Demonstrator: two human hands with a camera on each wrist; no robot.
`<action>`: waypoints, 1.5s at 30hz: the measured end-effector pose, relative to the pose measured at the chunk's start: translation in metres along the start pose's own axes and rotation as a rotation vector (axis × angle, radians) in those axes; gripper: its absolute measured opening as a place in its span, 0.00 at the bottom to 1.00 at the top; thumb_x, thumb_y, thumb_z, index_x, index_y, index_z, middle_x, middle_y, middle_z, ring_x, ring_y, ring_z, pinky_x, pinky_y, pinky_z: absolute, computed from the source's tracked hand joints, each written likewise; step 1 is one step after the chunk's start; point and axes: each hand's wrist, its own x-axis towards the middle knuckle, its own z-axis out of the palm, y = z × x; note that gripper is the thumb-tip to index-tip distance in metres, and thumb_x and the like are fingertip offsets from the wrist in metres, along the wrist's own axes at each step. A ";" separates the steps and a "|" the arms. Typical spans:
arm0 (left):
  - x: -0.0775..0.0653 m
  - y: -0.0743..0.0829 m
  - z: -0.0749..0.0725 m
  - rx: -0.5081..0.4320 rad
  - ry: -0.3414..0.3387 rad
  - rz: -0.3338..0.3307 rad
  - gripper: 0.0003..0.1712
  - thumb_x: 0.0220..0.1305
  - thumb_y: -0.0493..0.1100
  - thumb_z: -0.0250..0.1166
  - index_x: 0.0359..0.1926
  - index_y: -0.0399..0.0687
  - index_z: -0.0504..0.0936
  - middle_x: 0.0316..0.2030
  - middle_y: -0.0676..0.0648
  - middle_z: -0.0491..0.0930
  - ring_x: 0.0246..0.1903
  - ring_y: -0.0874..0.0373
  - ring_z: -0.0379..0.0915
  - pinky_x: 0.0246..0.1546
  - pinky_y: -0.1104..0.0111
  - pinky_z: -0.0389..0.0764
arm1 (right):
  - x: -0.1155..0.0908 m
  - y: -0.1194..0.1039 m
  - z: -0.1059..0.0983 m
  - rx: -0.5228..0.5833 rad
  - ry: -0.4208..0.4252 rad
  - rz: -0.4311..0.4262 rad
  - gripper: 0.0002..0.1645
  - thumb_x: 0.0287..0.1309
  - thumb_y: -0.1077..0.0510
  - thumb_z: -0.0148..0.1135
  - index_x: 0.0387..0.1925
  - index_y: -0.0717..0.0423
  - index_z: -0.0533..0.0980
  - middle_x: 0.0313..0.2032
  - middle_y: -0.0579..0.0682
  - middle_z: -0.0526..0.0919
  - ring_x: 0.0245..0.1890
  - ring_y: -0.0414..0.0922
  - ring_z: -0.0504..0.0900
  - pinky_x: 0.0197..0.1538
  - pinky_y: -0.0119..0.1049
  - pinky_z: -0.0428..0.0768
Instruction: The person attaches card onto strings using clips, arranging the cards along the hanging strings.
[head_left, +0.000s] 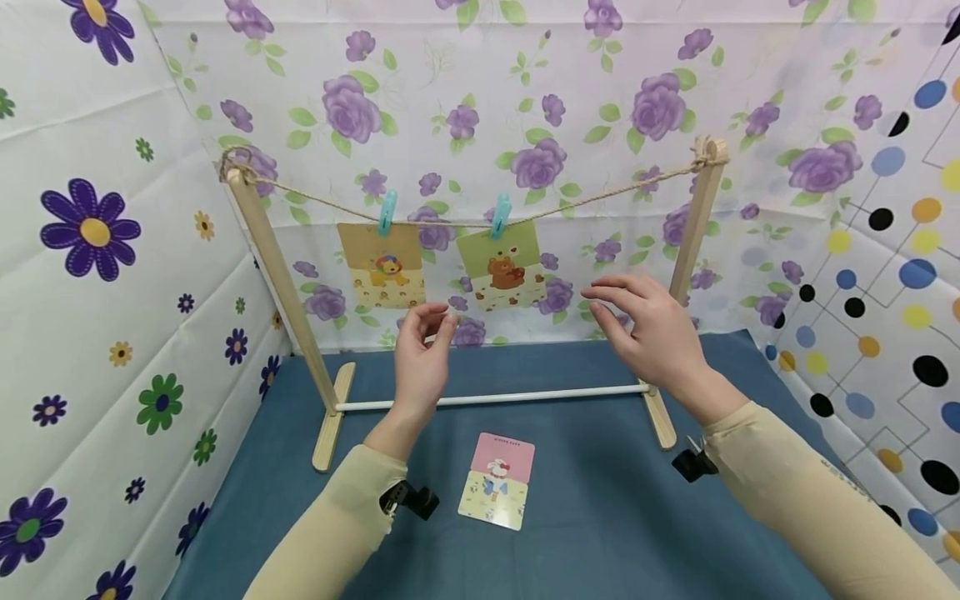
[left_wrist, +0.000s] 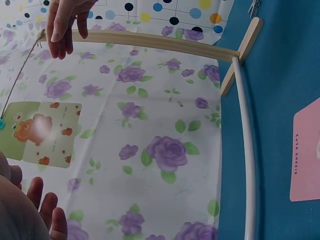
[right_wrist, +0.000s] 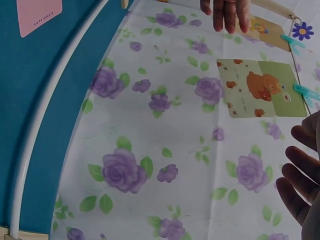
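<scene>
My left hand is raised in front of the hanging cards, fingers loosely bent and holding nothing. To the right, my right hand hovers in the air with relaxed fingers, also without anything in it. Between and behind the hands, a green bear card hangs from a twine line by a teal clothespin. Left of it hangs an orange lion card under a second teal clothespin. A pink and yellow rabbit card lies flat on the blue tabletop below the hands.
Two wooden posts, the left post and the right post, carry the twine. A white rod joins their wooden feet near the table. Flowered cloth covers the back, and dotted cloth the right side.
</scene>
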 end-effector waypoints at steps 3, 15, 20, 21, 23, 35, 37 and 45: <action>-0.003 -0.004 -0.001 -0.003 0.001 0.000 0.13 0.82 0.39 0.61 0.61 0.39 0.76 0.52 0.42 0.80 0.51 0.53 0.74 0.50 0.65 0.75 | -0.004 0.003 0.002 -0.003 -0.008 0.010 0.15 0.73 0.59 0.69 0.57 0.55 0.87 0.58 0.54 0.85 0.61 0.56 0.80 0.49 0.55 0.83; -0.012 -0.017 -0.009 -0.012 -0.009 -0.040 0.13 0.83 0.40 0.60 0.61 0.40 0.76 0.53 0.40 0.80 0.52 0.53 0.73 0.52 0.63 0.76 | -0.027 0.019 -0.002 -0.012 -0.031 0.081 0.14 0.75 0.58 0.67 0.58 0.53 0.87 0.59 0.54 0.84 0.63 0.57 0.79 0.49 0.58 0.84; -0.016 -0.023 -0.011 0.001 -0.002 -0.056 0.14 0.83 0.41 0.61 0.61 0.39 0.76 0.53 0.40 0.80 0.52 0.53 0.73 0.52 0.68 0.76 | -0.034 0.023 -0.004 0.002 -0.036 0.088 0.13 0.75 0.60 0.67 0.57 0.54 0.87 0.59 0.55 0.84 0.61 0.58 0.80 0.45 0.57 0.83; -0.017 -0.024 -0.012 0.002 -0.001 -0.062 0.14 0.83 0.41 0.61 0.61 0.40 0.76 0.53 0.40 0.80 0.52 0.53 0.73 0.52 0.68 0.76 | -0.036 0.024 -0.004 0.002 -0.039 0.094 0.13 0.75 0.60 0.67 0.57 0.54 0.87 0.59 0.55 0.85 0.61 0.58 0.80 0.45 0.57 0.82; -0.019 -0.026 -0.012 0.003 0.005 -0.073 0.14 0.83 0.41 0.61 0.62 0.39 0.76 0.53 0.40 0.80 0.52 0.53 0.74 0.52 0.69 0.76 | -0.039 0.026 -0.005 -0.001 -0.049 0.106 0.13 0.75 0.60 0.66 0.56 0.54 0.87 0.59 0.54 0.85 0.60 0.58 0.80 0.44 0.55 0.81; -0.025 -0.036 -0.013 0.003 0.011 -0.108 0.14 0.83 0.39 0.61 0.61 0.37 0.77 0.51 0.40 0.81 0.50 0.52 0.76 0.53 0.61 0.76 | -0.060 0.036 0.001 0.010 -0.095 0.185 0.14 0.77 0.57 0.65 0.58 0.53 0.87 0.60 0.53 0.84 0.46 0.51 0.87 0.39 0.52 0.86; -0.027 -0.037 -0.014 0.013 0.010 -0.114 0.14 0.82 0.39 0.61 0.61 0.37 0.77 0.51 0.40 0.82 0.51 0.51 0.76 0.54 0.64 0.77 | -0.065 0.038 0.004 0.025 -0.103 0.201 0.15 0.78 0.57 0.64 0.59 0.53 0.86 0.60 0.54 0.84 0.44 0.52 0.88 0.39 0.53 0.86; -0.039 -0.046 -0.016 0.047 -0.003 -0.135 0.13 0.82 0.39 0.61 0.60 0.38 0.78 0.51 0.39 0.82 0.51 0.50 0.76 0.51 0.65 0.75 | -0.088 0.043 0.012 0.048 -0.134 0.258 0.15 0.80 0.55 0.61 0.60 0.52 0.85 0.59 0.52 0.84 0.43 0.52 0.88 0.39 0.52 0.85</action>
